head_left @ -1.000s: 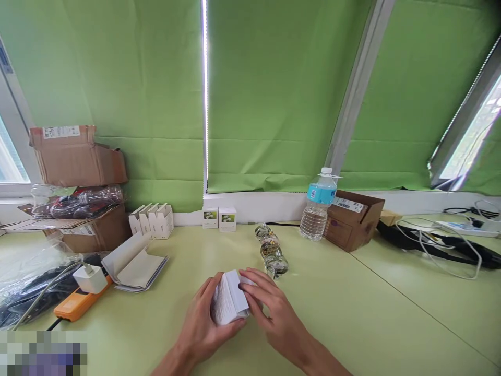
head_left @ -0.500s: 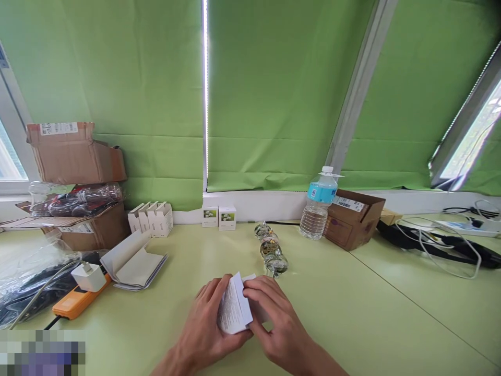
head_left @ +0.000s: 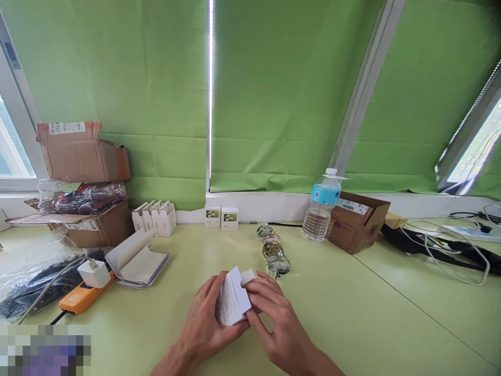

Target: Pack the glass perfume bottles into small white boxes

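A small white carton (head_left: 231,302) with lines of fine print is held low over the table, a flap standing up at its top. My left hand (head_left: 203,318) wraps around its left side, with the thumb under the lower edge. From the right, my right hand (head_left: 277,316) grips the carton's open edge and flap, fingers bent; its fingertips partly hide that end. Just beyond my hands, a row of clear glass jars or ornaments (head_left: 274,253) with gold-coloured bits lies on the table. I cannot make out anything inside the carton.
Two closed white boxes (head_left: 229,219) and several open cartons (head_left: 164,219) stand by the wall. Left are paper sheets (head_left: 144,266), an orange power strip (head_left: 80,298) and stacked cardboard boxes (head_left: 78,162). Right are a water bottle (head_left: 319,214), an open cardboard box (head_left: 352,230) and cables (head_left: 442,250).
My right fingers have shifted slightly on the carton's flap, and the white flap behind shows more. The whole scene has slid a little rightward as the camera turned.
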A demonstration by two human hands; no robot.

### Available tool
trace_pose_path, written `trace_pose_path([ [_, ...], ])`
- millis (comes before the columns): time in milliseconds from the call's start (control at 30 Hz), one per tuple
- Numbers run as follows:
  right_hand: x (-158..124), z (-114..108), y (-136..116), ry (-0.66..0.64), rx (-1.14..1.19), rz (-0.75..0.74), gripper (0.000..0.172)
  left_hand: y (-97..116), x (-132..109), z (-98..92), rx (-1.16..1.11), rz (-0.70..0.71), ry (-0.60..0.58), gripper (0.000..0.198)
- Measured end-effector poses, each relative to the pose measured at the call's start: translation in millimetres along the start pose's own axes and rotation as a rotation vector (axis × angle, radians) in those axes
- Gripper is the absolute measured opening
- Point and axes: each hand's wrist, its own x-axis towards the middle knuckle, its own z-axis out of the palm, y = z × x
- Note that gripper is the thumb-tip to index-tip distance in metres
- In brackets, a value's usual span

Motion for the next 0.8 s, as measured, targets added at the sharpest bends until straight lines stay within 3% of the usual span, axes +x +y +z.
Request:
trace_pose_path([
  [233, 1, -6, -2, 0.082, 0.093, 0.029, 0.015, -2, -1, 0.1, -0.030, -0.032, -0.021, 0.076],
  [367, 2, -10, -3, -0.016, 0.159, 0.043, 0.028, -6, -2, 2.9, -0.016, -0.044, 0.001, 0.071],
  [500, 4, -9, 0, -0.078, 0.258, 0.164, 0.035, -9, -2, 4.0, -0.022, -0.044, 0.008, 0.071],
  [600, 4, -6, 2, -0.011, 0.225, 0.259, 0.024, -8, -2, 2.2, -0.031, -0.026, -0.016, 0.075],
  [667, 3, -4, 1, -0.004, 0.176, 0.246, 0.013, -6, -2, 0.8, -0.042, -0.003, -0.037, 0.076],
  [800, 2, -4, -5, -0.079, 0.094, 0.219, 0.026, -3, -1, -0.2, -0.081, 0.013, -0.054, 0.073],
])
